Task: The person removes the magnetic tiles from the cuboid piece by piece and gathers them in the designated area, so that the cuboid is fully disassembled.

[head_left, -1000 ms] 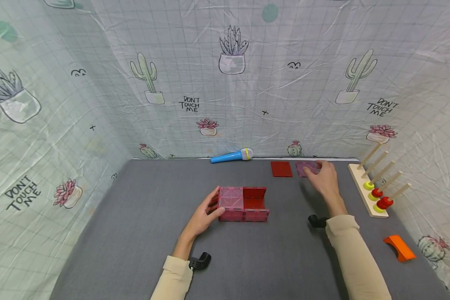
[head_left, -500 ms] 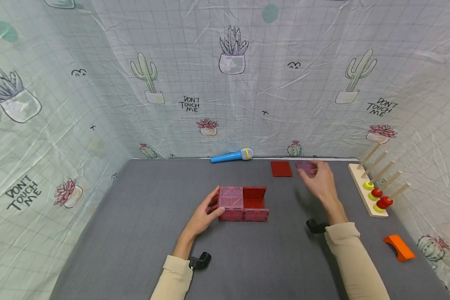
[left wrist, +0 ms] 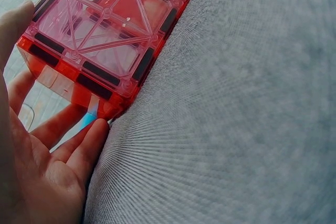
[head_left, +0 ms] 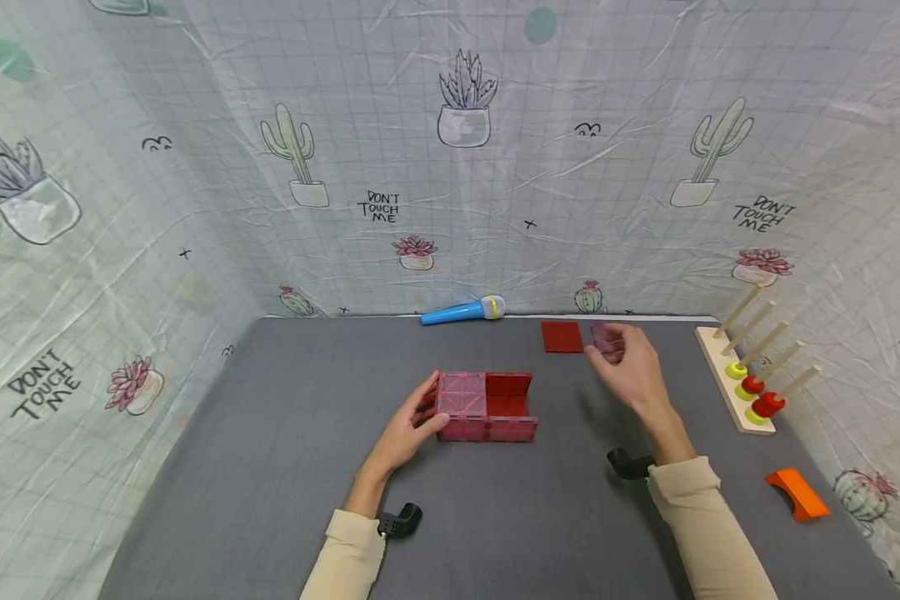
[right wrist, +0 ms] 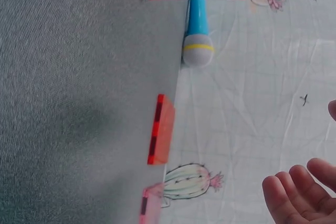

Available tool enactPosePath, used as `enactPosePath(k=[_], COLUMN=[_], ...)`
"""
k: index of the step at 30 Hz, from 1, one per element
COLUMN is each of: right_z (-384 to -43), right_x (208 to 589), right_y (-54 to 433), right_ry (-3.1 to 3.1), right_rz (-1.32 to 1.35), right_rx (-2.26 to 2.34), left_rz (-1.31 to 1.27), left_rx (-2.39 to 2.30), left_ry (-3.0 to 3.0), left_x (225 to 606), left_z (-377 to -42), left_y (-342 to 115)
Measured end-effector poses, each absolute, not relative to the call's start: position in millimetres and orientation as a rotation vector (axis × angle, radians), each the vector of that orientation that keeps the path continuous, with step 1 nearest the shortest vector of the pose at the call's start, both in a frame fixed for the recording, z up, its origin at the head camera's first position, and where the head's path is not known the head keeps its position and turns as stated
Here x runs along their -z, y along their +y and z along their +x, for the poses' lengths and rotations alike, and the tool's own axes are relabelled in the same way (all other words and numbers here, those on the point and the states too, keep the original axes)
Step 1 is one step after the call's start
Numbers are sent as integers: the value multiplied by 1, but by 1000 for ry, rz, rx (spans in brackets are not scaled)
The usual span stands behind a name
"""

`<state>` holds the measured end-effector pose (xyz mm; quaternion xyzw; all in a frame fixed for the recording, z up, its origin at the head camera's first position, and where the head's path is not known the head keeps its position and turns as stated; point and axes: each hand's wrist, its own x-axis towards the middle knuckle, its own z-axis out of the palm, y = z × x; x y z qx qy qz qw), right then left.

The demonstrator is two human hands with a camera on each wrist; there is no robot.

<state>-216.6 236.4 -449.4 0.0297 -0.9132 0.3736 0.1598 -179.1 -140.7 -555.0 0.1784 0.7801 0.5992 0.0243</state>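
Observation:
A box of red and pink magnetic tiles (head_left: pixel 465 429) stands mid-table, its left half covered by a pink tile, its right half uncovered on top. My left hand (head_left: pixel 403 435) holds its left end, thumb at the front corner and fingers along the end wall; the left wrist view shows the fingertips against the red side (left wrist: pixel 79 85). My right hand (head_left: pixel 633 371) hovers over a pink magnetic tile (head_left: pixel 598 335), partly hiding it. In the right wrist view that tile (right wrist: pixel 151 204) lies on the table, apart from the loosely bent fingers (right wrist: pixel 296 187). Beside it lies a red tile (head_left: pixel 562 337).
A blue toy microphone (head_left: pixel 461 312) lies at the table's back edge. On the right stand a wooden peg board (head_left: pixel 731 375) with red and yellow rings and an orange arch block (head_left: pixel 798 494). A printed cloth (head_left: pixel 525 167) hangs behind.
My right hand has shifted left and slightly nearer over the pink tile, covering more of it. The left hand and the tile box have stayed in place.

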Motion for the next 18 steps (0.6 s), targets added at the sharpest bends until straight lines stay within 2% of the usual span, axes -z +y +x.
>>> enactPosePath(k=[18], right_z=[-188], right_x=[457], right_y=[209], right_ry=[-2600], right_rz=[340], right_rx=[-1143], left_rz=[542], left_rx=[-1855], left_ry=[2430], left_x=[555], left_z=[-179], left_y=[-140])
